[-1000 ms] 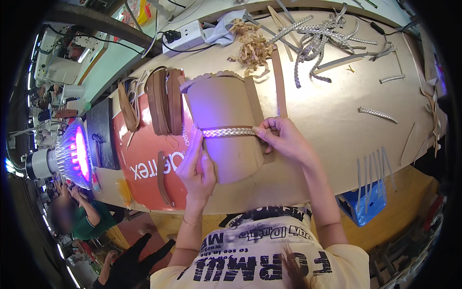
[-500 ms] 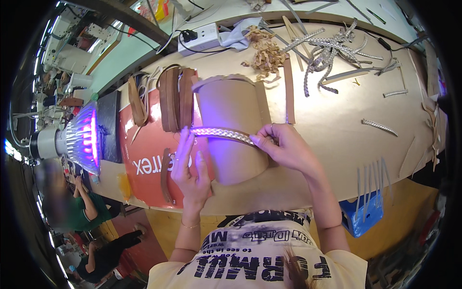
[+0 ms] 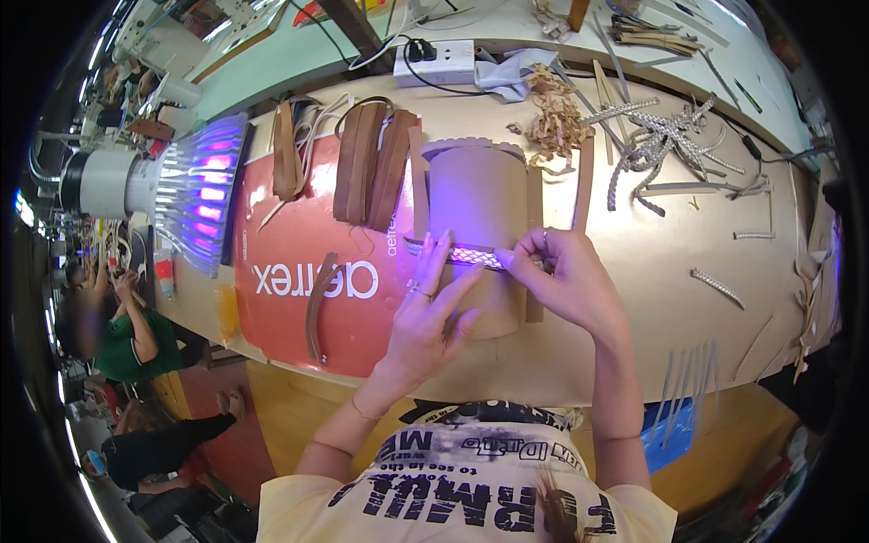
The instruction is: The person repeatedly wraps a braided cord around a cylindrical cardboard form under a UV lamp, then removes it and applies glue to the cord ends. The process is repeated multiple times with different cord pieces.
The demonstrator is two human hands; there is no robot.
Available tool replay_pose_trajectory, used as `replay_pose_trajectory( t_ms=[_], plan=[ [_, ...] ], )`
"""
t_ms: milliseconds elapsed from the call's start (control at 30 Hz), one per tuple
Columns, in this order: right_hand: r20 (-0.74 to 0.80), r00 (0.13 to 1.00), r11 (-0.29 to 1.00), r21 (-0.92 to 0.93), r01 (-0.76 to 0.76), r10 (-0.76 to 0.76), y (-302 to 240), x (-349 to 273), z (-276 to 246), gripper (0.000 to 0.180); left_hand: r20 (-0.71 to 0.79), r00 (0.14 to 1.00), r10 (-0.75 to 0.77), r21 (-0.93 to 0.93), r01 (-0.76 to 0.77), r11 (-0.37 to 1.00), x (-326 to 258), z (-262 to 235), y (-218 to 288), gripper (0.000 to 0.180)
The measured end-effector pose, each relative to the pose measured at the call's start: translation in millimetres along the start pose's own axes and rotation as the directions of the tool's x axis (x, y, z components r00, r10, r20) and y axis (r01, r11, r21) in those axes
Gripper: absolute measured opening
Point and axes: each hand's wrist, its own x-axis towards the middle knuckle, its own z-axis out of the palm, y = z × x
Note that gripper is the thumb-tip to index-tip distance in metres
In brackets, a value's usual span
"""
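Note:
A silvery braided strip (image 3: pixel 473 257) with a brown backing edge lies across a curved brown form (image 3: pixel 480 190) on the table. My left hand (image 3: pixel 433 317) rests over the strip's left part, fingers stretched out and apart, the fingertips touching it and partly covering it. At the strip's right end, my right hand (image 3: pixel 572 282) pinches it between thumb and fingers; the very end is hidden there. Purple light from a finned lamp (image 3: pixel 204 195) on the left falls on the strip and on my left fingers.
Brown leather strips (image 3: pixel 367 163) lie on a red printed board (image 3: pixel 299 217), left of the form. A tangle of silvery braided cords (image 3: pixel 665 145), tan scraps (image 3: pixel 552 113) and a white power strip (image 3: pixel 434 65) are at the back. A blue stool (image 3: pixel 668 434) stands right, below the table edge.
My left hand has shifted rightward from the strip's left end, its fingers now spread over the strip on the form. My right hand keeps its pinch. The whole view has shifted slightly.

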Motion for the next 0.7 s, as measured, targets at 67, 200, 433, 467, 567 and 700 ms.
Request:
replay_pose_trajectory(
  t_ms=[67, 200, 433, 467, 567, 700],
  plan=[
    [0.012, 0.998, 0.998, 0.000, -0.059, 0.059, -0.3, -1.3, -1.0, 0.026, 0.044, 0.999, 0.001, 0.050, -0.003, 0.999, -2.0, -0.6, -0.1, 0.049],
    [-0.022, 1.000, 0.999, 0.035, -0.021, 0.022, 2.1, 1.0, 1.6, 0.032, 0.098, 0.995, 0.035, 0.120, -0.046, 0.992, -3.9, -2.6, -1.3, 0.052],
    [0.013, 0.999, 0.999, 0.009, -0.048, 0.048, -1.9, 3.8, -2.7, 0.027, 0.127, 0.987, 0.096, 0.204, -0.121, 0.971, -2.3, -2.3, -2.6, 0.059],
    [0.011, 0.999, 0.999, 0.007, -0.047, 0.047, -2.6, 4.7, -3.0, 0.027, 0.124, 0.986, 0.111, 0.200, -0.134, 0.971, -1.9, -2.6, -3.1, 0.060],
    [0.010, 0.998, 0.998, -0.004, -0.064, 0.064, -3.3, 6.6, -3.1, 0.026, 0.139, 0.980, 0.142, 0.250, -0.173, 0.953, -0.5, -3.5, -3.4, 0.064],
    [0.015, 0.997, 0.997, -0.019, -0.078, 0.078, -2.8, 8.0, -3.7, 0.027, 0.182, 0.970, 0.161, 0.350, -0.217, 0.911, 1.4, -5.3, -0.7, 0.064]
  ],
)
